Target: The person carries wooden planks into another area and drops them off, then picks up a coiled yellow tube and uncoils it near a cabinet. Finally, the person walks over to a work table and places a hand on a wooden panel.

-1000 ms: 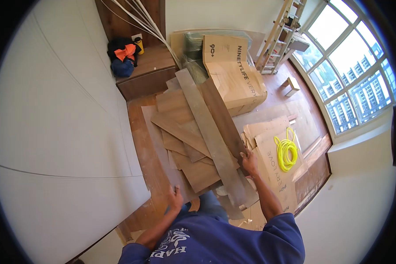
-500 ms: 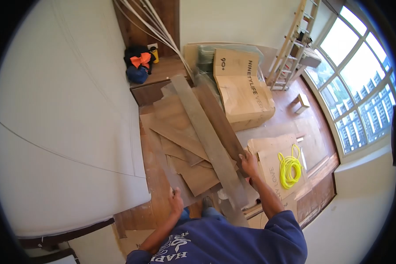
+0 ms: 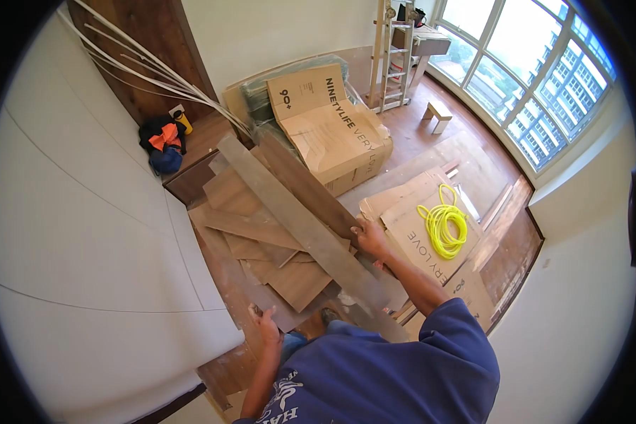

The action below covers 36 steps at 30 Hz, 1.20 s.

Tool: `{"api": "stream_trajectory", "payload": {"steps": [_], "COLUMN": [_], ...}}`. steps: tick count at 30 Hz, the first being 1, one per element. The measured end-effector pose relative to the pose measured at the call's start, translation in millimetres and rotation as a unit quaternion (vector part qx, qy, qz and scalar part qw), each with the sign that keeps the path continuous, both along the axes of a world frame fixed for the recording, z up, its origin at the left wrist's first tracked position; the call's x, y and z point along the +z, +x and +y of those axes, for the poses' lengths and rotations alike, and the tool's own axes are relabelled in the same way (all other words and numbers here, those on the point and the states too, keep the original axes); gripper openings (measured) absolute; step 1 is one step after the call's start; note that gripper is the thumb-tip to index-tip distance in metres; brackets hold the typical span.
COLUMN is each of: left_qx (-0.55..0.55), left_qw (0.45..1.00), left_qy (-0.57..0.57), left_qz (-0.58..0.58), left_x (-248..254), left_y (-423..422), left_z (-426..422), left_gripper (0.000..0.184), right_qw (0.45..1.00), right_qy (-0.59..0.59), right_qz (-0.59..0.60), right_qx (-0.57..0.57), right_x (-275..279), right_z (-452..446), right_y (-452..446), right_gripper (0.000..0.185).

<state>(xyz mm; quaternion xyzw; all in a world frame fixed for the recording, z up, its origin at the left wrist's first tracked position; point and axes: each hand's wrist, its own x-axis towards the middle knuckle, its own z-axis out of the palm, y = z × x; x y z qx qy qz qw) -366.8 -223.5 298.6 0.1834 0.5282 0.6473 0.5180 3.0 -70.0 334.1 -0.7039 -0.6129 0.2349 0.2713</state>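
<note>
A pile of brown wood-grain planks and offcuts (image 3: 300,286) lies on a wide brown board (image 3: 222,258) in front of me. Across the top runs a long greyish plank (image 3: 290,215), and beside it on the right a darker brown plank (image 3: 307,180). My right hand (image 3: 367,237) is closed on the near right edge of the darker plank. At the lower left, my left hand (image 3: 265,325) has its fingers curled at the near left edge of the wide board. Part of that board is hidden beneath the pile.
A large cardboard-wrapped bundle (image 3: 332,134) stands beyond the pile. To the right, coiled yellow rope (image 3: 446,230) rests on flat cardboard (image 3: 403,244). A ladder (image 3: 396,67), a small stool (image 3: 438,116) and a window are farther back. White panelling (image 3: 113,233) flanks the left.
My view has turned rightward, so the pile, bundle and rope appear farther left. Both hands keep their places at the board and plank edges.
</note>
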Motion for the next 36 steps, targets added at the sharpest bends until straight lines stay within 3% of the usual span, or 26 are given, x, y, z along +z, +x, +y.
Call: {"api": "stream_trajectory", "payload": {"steps": [2,5,8,12,17,20,23,26,32,35,36], "left_qx": [-0.017,-0.016,-0.044,-0.090,-0.201,-0.214,-0.304,-0.241,-0.259,-0.275,-0.292], "left_qw": [1.000,0.977,0.987,0.988,0.958,0.952,0.919,0.949,0.938,0.940,0.938], "left_qy": [-0.003,0.007,0.008,-0.019,-0.021,-0.095,-0.094,-0.162,-0.136,-0.153,-0.155], "left_qz": [-0.005,-0.215,-0.157,-0.122,-0.202,-0.198,-0.233,-0.124,-0.183,-0.129,-0.102], "left_x": [-4,50,58,70,63,64,7,50,40,24,20], "left_y": [2,27,28,31,19,24,-2,27,24,27,27], "left_z": [3,7,11,10,33,42,46,28,23,26,25], "left_gripper": [0.041,0.037,0.051,0.057,0.056,0.055,0.050,0.046,0.036,0.031,0.031], "right_qw": [0.997,1.000,0.998,0.999,0.997,0.991,0.992,0.990,0.980,0.976,0.978], "right_qy": [0.071,0.008,0.056,0.021,0.044,0.028,0.006,0.010,0.069,0.091,0.081], "right_qz": [0.003,0.028,0.000,0.016,0.027,0.080,0.052,0.059,-0.002,0.008,-0.019], "right_qx": [0.018,-0.012,0.008,0.029,0.062,0.101,0.114,0.127,0.184,0.196,0.191], "right_x": [-14,22,4,20,32,30,63,59,77,39,52], "right_z": [-2,-18,-11,-13,-3,15,22,36,67,111,111], "right_y": [20,32,54,77,98,116,118,120,122,135,124], "right_gripper": [0.038,0.035,0.030,0.028,0.028,0.029,0.031,0.033,0.030,0.032,0.033]}}
